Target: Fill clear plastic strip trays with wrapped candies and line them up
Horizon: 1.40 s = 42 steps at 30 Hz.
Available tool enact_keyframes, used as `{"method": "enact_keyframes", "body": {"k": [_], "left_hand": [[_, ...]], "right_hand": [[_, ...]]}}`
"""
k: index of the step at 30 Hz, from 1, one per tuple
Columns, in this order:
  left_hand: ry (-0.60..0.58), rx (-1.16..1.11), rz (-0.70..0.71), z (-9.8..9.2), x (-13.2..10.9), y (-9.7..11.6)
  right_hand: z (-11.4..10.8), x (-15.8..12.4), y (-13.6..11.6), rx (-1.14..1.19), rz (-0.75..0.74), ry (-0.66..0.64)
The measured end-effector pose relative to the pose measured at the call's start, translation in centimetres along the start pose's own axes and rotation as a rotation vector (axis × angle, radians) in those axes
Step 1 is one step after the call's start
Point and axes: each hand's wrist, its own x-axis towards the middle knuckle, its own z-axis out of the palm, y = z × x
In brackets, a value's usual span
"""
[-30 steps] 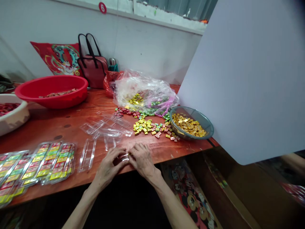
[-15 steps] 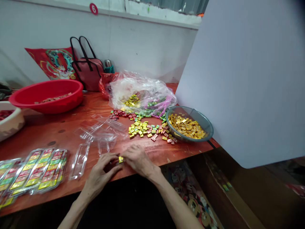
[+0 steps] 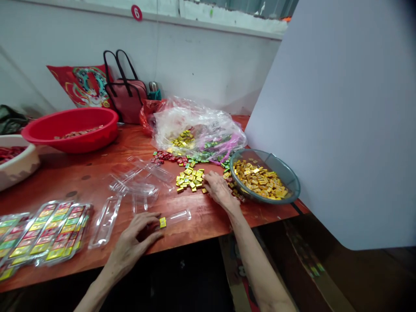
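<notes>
A numeral 6 stands on a round red sticker (image 3: 137,12), fixed high on the white wall (image 3: 208,65) far beyond the left hand (image 3: 133,245). The small printed packets in the clear trays (image 3: 48,229) just left of that hand carry markings too small to read.

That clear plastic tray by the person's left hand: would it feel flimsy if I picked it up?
Probably light and slightly flexible: the clear plastic tray by the left hand looks thin-walled. Its narrow shape and the glossy wooden tabletop suggest it might skid easily if pushed.
</notes>
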Motion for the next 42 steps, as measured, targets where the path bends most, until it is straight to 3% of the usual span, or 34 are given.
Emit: {"method": "enact_keyframes", "body": {"k": [3, 8, 12, 16, 21, 26, 31, 39, 42], "left_hand": [[0.008, -0.008, 0.009, 0.0, 0.0, 0.0], [0.004, -0.029, 0.015, 0.0, -0.2, -0.3], [-0.002, -0.039, 0.025, 0.0, -0.3, -0.5], [0.008, -0.054, 0.038, 0.1, -0.4, -0.9], [0.014, -0.071, 0.047, 0.2, -0.5, -1.0], [0.029, -0.106, 0.056, 0.2, -0.5, -1.0], [0.035, -0.124, 0.064, 0.2, -0.4, -1.0], [0.05, -0.088, 0.099, 0.5, -0.3, -1.7], [0.046, -0.085, 0.087, 0.4, -0.4, -1.5]], "right_hand": [[-0.1, -0.3, -0.1, 0.219, 0.011, 0.06], [-0.1, -1.7, -1.1, 0.726, 0.194, 0.149], [-0.4, -3.0, -3.0, 1.081, 0.319, 0.131], [-0.3, -3.8, -5.7, 1.206, 0.345, 0.092], [1.1, -4.9, -9.1, 1.069, 0.282, 0.017], [2.0, -5.7, -12.0, 0.622, 0.118, 0.039], [2.6, -5.7, -13.1, 0.308, 0.056, 0.064], [3.6, -6.3, -13.3, 0.367, 0.068, 0.152], [3.5, -6.9, -13.1, 0.46, 0.075, 0.245]]}}
